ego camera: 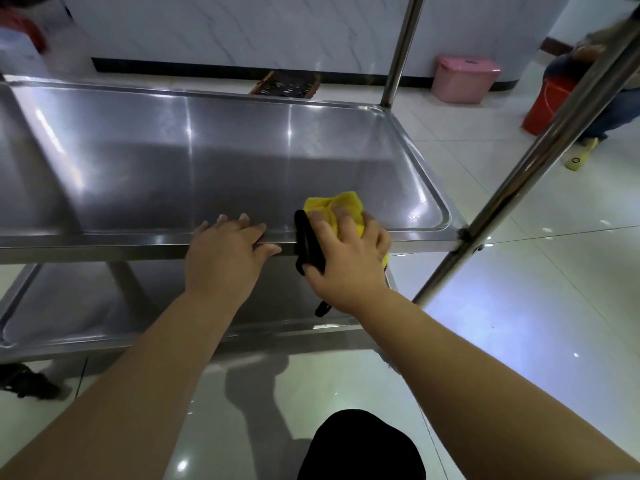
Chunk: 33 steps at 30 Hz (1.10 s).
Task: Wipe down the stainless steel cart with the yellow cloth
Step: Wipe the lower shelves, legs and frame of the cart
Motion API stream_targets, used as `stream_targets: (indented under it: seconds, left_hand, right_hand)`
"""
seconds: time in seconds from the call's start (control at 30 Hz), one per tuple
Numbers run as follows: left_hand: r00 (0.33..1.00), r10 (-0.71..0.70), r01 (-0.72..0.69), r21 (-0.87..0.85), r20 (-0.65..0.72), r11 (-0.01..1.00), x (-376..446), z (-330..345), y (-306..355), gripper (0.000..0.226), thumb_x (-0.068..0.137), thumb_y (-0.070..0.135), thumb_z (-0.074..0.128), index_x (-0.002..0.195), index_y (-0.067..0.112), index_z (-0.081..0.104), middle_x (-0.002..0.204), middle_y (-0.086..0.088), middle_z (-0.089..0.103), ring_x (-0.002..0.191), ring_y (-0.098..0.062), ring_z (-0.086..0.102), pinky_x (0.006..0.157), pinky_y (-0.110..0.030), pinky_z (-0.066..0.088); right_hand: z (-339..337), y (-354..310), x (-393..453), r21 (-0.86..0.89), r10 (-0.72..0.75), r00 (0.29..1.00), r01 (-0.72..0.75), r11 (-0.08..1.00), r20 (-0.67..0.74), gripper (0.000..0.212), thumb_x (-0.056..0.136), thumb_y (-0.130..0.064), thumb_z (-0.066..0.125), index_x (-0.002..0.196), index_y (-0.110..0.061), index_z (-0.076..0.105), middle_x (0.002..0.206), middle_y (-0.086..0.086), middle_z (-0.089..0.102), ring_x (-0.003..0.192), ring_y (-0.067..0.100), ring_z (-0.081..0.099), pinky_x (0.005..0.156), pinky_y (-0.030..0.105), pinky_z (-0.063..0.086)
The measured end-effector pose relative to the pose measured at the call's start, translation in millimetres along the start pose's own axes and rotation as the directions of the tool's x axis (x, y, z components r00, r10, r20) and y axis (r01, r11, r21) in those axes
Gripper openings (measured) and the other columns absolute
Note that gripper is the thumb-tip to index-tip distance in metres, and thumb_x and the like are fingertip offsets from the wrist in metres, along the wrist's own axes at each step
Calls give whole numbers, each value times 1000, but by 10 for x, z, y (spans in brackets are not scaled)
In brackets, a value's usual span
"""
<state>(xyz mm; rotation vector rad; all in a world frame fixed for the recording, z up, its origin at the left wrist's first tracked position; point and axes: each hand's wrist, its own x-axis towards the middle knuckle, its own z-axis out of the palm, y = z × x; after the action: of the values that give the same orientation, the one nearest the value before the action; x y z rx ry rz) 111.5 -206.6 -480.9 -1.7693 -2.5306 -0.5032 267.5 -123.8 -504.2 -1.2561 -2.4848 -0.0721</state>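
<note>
The stainless steel cart (207,150) filled most of the view, its middle shelf bare and gleaming; a lower shelf (86,306) lay beneath, and two upright posts (401,50) rose at the right end, the nearer one slanting across the tiled floor (519,306); beyond the cart, by the wall, stood a pink lidded bin (462,79) and a red bucket (545,105), contents hidden; a second person (609,98) crouched behind the bucket. The left hand (225,251) lay flat on the shelf's near rim, its grip released, fingers straight; the right hand (346,251) pressed the yellow cloth (334,206) onto the shelf near its right front corner, grip curled over it; a black strap (308,244) hung over the rim between the hands.
</note>
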Motion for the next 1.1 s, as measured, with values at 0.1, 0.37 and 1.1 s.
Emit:
stream_targets:
  seconds: [0.1, 0.37, 1.1]
  left_hand:
    - [1000, 8, -8, -18, 13, 1000, 4, -4, -43, 46, 90, 46, 51, 129, 22, 56, 139, -7, 50, 132, -32, 39, 110, -43, 24]
    - [997, 36, -31, -75, 72, 997, -4, -75, -135, 46, 95, 46, 44, 136, 26, 46, 147, 4, 38, 138, -21, 30, 113, -35, 19]
    - [999, 38, -38, -34, 0, 999, 46, -56, -278, 38, 94, 31, 51, 124, 9, 59, 133, -15, 54, 126, -35, 46, 106, -46, 29]
  right_hand:
    - [-27, 40, 34, -19, -40, 999, 40, 999, 32, 75, 81, -64, 52, 145, -38, 24, 151, 2, 25, 131, 41, 21, 103, 50, 19]
    - [-43, 488, -40, -35, -11, 997, 8, 999, -75, 68, 73, -48, 74, 132, -20, 52, 133, 11, 52, 113, 43, 50, 91, 51, 39]
    - [173, -348, 157, -53, -46, 995, 42, 998, -84, 52, 88, -36, 61, 137, -27, 43, 148, 10, 34, 131, 49, 25, 107, 56, 20]
